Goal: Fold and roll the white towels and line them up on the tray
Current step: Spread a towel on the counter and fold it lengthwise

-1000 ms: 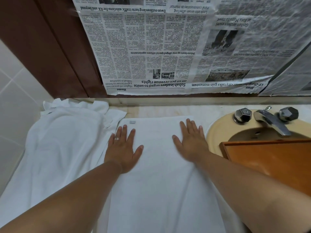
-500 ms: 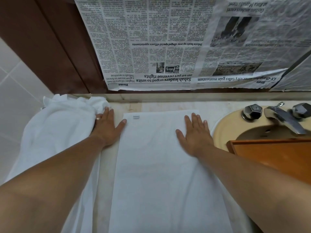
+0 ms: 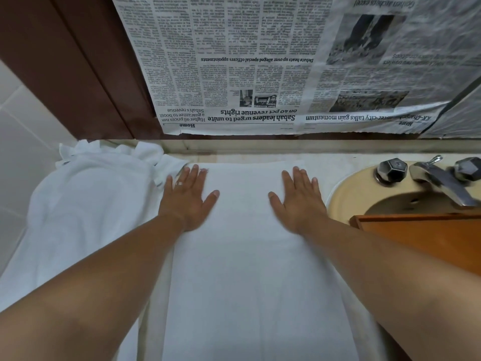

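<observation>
A folded white towel (image 3: 244, 269) lies flat and lengthwise on the counter in front of me. My left hand (image 3: 186, 198) presses palm-down on its far left corner, fingers straight, a ring on one finger. Palm-down as well, my right hand (image 3: 299, 199) rests on the towel's far right part. A heap of loose white towels (image 3: 86, 204) fills the counter to the left. A wooden tray (image 3: 426, 238) sits at the right over the basin, with nothing visible on it.
A beige sink basin (image 3: 348, 196) with a chrome tap (image 3: 440, 183) and two knobs lies at the far right. Newspaper (image 3: 273, 63) covers the wall behind the counter. White tiles line the left wall, beside a brown wooden panel (image 3: 67, 63).
My left hand left the towel heap and came back onto the flat towel's far left corner. My right hand stayed in place on the towel.
</observation>
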